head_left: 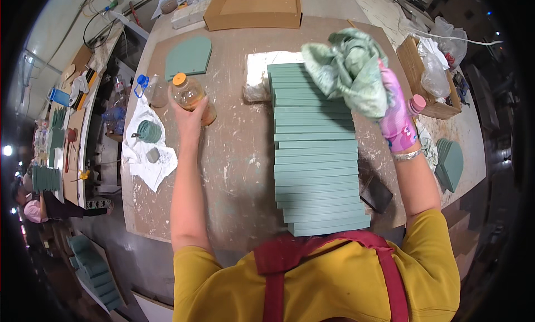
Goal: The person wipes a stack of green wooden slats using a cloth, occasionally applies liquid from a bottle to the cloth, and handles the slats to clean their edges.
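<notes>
My left hand [189,113] grips a clear plastic bottle [192,93] with an orange cap and amber liquid, held just above the table at the left. My right hand [397,118], in a pink glove, holds a crumpled pale green cloth [348,68] above the far end of a long overlapping row of teal-green boards [317,155]. The row runs down the middle of the worn brown table [234,171] toward me.
An open cardboard box [253,10] sits at the far edge. An arched green board [189,57] lies far left. A white rag [147,155] with a round green piece, a blue-capped bottle [151,89], a box of bags [429,76], more arched boards [451,163]. Another person sits far left.
</notes>
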The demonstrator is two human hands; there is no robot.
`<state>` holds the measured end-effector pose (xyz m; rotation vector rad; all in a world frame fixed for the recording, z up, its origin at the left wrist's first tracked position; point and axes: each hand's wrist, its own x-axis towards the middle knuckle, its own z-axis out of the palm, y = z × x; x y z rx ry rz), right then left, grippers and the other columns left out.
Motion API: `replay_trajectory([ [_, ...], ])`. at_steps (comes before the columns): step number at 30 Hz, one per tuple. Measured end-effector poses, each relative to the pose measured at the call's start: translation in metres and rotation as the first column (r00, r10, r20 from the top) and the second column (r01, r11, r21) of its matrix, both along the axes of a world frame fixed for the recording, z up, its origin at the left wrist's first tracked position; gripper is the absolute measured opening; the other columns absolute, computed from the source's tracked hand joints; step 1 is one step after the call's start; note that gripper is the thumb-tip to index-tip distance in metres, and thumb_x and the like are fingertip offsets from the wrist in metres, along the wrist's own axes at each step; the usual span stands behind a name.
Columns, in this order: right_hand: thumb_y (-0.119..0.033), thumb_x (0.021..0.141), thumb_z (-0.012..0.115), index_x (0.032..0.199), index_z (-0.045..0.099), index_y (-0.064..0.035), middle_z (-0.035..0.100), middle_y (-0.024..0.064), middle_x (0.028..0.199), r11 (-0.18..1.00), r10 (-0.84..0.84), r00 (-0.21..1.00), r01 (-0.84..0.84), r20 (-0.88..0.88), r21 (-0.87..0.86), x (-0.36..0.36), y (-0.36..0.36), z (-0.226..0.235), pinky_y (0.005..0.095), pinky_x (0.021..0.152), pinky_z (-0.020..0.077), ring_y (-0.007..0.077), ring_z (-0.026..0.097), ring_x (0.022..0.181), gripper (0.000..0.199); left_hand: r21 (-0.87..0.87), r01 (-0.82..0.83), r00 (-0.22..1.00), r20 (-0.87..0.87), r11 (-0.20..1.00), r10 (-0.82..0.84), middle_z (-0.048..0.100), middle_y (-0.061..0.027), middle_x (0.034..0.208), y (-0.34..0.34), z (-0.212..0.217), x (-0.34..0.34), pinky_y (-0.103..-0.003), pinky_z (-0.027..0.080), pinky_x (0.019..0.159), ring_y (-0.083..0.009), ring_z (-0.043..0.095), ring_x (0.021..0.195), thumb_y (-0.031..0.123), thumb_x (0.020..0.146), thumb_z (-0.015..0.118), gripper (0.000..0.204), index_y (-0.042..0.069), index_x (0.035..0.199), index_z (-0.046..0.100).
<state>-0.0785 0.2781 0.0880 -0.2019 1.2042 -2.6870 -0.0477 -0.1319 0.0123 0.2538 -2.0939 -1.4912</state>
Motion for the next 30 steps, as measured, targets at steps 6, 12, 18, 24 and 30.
replay_trajectory([
  [6,-0.018,0.096,0.041,0.13,0.042,-0.0005,0.054,0.0164,0.124,0.927,0.248,0.962,-0.202,0.112,-0.317,0.014,-0.018,-0.005,0.0421,0.097,0.0472,0.0271,0.057,0.111,0.038,-0.496,0.089,0.986,-0.081,0.864,-0.147,0.055,-0.0149,0.118,0.046,0.067,-0.018,-0.037,0.043,0.095,-0.0266,0.054,0.111,0.017,0.067,0.081,0.073,0.003,0.128,0.044],
  [12,-0.022,0.098,0.042,0.131,0.04,-0.0001,0.051,0.0158,0.125,0.963,0.136,0.991,-0.134,-0.005,-0.234,0.029,-0.075,0.034,0.0423,0.1,0.0445,0.0275,0.054,0.113,0.04,-0.938,0.107,0.882,-0.063,0.331,-0.466,0.053,-0.0066,0.097,0.117,0.154,-0.006,-0.04,0.044,0.075,-0.0261,0.055,0.091,0.014,0.057,0.08,0.076,0.02,0.126,0.049],
  [18,-0.018,0.098,0.043,0.132,0.038,-0.0001,0.049,0.0175,0.128,0.913,0.257,0.963,-0.213,0.083,-0.349,0.04,-0.045,0.016,0.0475,0.103,0.0409,0.0311,0.051,0.117,0.039,-0.997,-0.077,0.88,-0.08,0.027,-0.468,0.053,-0.003,0.093,0.129,0.168,-0.02,-0.038,0.043,0.075,-0.0216,0.054,0.091,0.006,0.061,0.073,0.07,0.022,0.125,0.052],
  [24,-0.019,0.098,0.041,0.132,0.04,-0.002,0.051,0.0172,0.128,0.907,0.215,0.97,-0.156,0.112,-0.391,0.029,-0.027,0.006,0.0479,0.104,0.0397,0.0323,0.05,0.119,0.039,-1.0,-0.008,0.855,-0.001,-0.011,-0.518,0.052,-0.003,0.092,0.144,0.186,-0.004,-0.037,0.042,0.074,-0.021,0.055,0.088,0.005,0.061,0.073,0.066,0.023,0.121,0.054],
  [30,-0.019,0.098,0.043,0.13,0.042,-0.0025,0.052,0.0156,0.126,0.92,0.176,0.982,-0.139,0.07,-0.367,0.026,-0.032,0.01,0.0472,0.101,0.0422,0.0306,0.053,0.116,0.037,-0.992,-0.087,0.86,-0.027,-0.094,-0.509,0.052,-0.0026,0.09,0.132,0.196,-0.007,-0.036,0.042,0.071,-0.0203,0.054,0.085,0.004,0.069,0.063,0.053,0.022,0.119,0.055],
])
